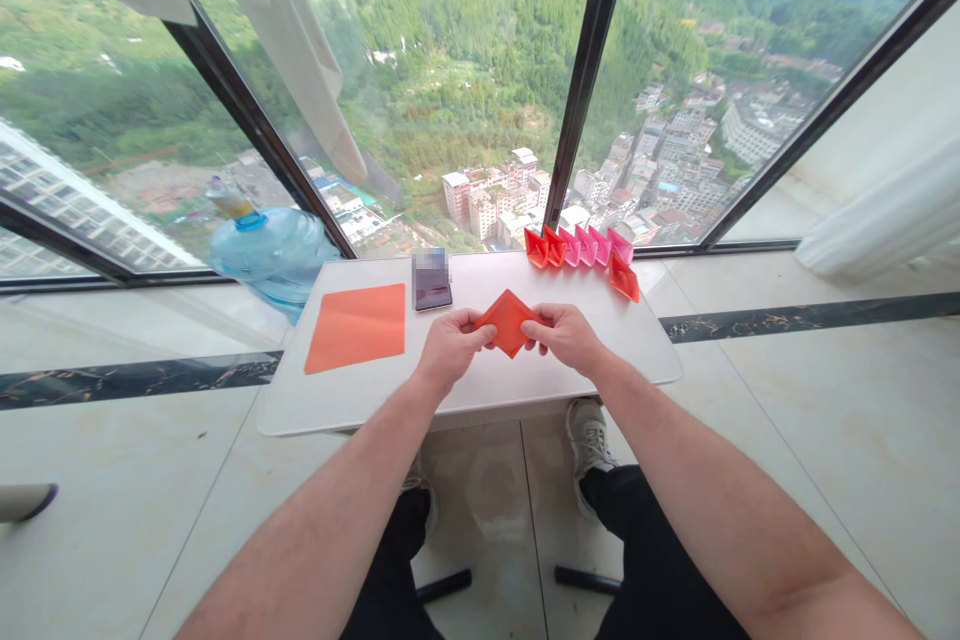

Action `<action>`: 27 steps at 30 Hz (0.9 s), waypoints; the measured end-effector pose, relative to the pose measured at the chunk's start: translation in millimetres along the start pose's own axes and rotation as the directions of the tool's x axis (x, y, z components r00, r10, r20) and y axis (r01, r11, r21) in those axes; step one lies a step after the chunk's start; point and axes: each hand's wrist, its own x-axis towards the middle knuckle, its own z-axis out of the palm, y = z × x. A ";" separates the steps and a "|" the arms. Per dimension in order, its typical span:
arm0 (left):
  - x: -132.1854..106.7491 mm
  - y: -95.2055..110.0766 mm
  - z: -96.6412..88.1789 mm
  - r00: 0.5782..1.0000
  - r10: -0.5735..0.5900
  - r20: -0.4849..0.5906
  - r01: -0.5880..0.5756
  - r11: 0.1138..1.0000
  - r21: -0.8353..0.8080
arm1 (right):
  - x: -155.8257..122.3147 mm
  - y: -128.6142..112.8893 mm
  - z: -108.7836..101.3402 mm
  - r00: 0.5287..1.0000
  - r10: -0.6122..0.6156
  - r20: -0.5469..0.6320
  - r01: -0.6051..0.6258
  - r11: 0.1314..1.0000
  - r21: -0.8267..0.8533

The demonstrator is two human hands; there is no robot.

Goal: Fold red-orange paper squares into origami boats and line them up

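Note:
A folded orange-red paper (510, 320), diamond-shaped with one corner pointing away from me, is held up over the front middle of the white table. My left hand (454, 345) pinches its left corner between thumb and fingers. On the opposite corner, my right hand (566, 335) has the same kind of grip. To the left lies a flat sheet of orange paper (356, 328) with a faint crease. Folded paper boats (577, 248) in red and pink stand in a row at the back right, and a separate red-orange one (622, 278) sits just in front of them.
The small white table (337, 405) stands against tall windows. A phone (433, 282) lies near its back edge. Behind the left corner is a large blue water jug (270, 250). My shoes (589, 435) and dark table legs (585, 578) are below.

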 end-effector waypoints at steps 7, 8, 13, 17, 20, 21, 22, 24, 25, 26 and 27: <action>0.0 3.8 -2.1 0.998 0.019 0.066 -0.019 1.000 -0.004 | 0.5 -3.0 0.9 1.000 0.007 0.014 -0.009 0.995 0.100; 0.3 4.5 -2.7 0.997 0.023 0.067 -0.023 1.000 0.000 | 0.5 -3.3 0.4 1.000 0.008 0.019 -0.010 0.994 0.109; 0.9 5.1 -1.5 1.000 0.009 -0.015 -0.009 1.000 0.003 | 1.0 -0.9 0.2 0.997 -0.012 0.078 -0.001 0.987 0.164; 0.6 3.5 2.1 0.994 -0.009 -0.105 0.004 0.999 -0.046 | 2.3 2.3 3.9 0.999 -0.015 0.051 0.002 0.970 0.245; -0.2 4.4 2.9 0.993 -0.018 -0.118 0.007 0.996 -0.087 | 2.9 3.7 4.7 1.000 -0.003 0.030 -0.007 0.948 0.318; -0.7 5.2 2.8 0.993 -0.015 -0.119 0.003 0.995 -0.095 | 2.8 4.1 4.2 0.999 -0.004 0.038 -0.009 0.941 0.339; -1.4 6.2 2.6 0.993 -0.009 -0.120 -0.003 0.995 -0.101 | 2.6 4.5 3.4 0.999 -0.008 0.049 -0.010 0.933 0.359; -2.8 8.4 2.2 0.993 0.004 -0.119 -0.017 0.993 -0.113 | 1.9 4.8 1.5 0.997 -0.014 0.069 -0.015 0.917 0.399; -3.6 9.4 2.1 0.993 0.010 -0.116 -0.024 0.992 -0.120 | 1.5 4.6 0.6 0.997 -0.015 0.076 -0.018 0.908 0.418; -4.2 10.2 2.0 0.994 0.016 -0.113 -0.030 0.991 -0.127 | 1.0 4.2 -0.1 0.997 -0.014 0.080 -0.022 0.900 0.434; -4.8 10.8 1.9 0.994 0.021 -0.109 -0.036 0.990 -0.134 | 0.5 3.6 -0.6 0.997 -0.013 0.081 -0.025 0.894 0.447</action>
